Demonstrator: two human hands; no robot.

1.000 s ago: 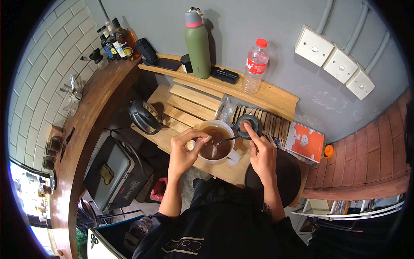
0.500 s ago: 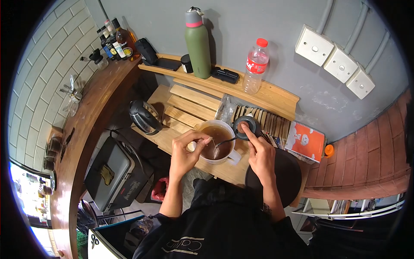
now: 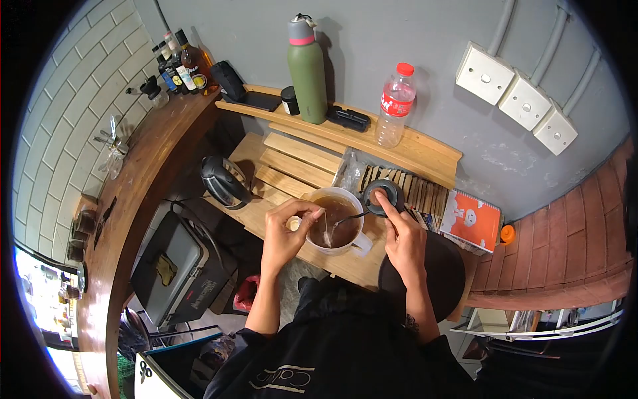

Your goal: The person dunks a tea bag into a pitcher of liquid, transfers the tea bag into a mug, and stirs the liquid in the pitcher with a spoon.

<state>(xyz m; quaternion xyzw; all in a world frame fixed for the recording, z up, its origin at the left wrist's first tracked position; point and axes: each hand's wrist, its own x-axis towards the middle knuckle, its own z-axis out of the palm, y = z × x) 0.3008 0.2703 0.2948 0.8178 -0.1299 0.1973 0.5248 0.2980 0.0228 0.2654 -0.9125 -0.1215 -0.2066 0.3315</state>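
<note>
A white plastic pitcher holds brown tea on the wooden slatted table. My left hand is closed over its left side, finger and thumb pinching the string of a tea bag that hangs at the tea. A dark spoon leans in the pitcher with its handle against the right rim. My right hand has its index finger stretched out over a round black container beside the pitcher; its other fingers are partly bent. Whether that fingertip touches the container is unclear.
A black electric kettle stands left. Books and an orange notebook lie right. On the narrow shelf are a green flask and a plastic bottle. A dark round seat is near my right forearm.
The tea bag has shifted slightly left, with more of its string showing below my left fingers. My right hand stays over the black container. The view has tilted very slightly.
</note>
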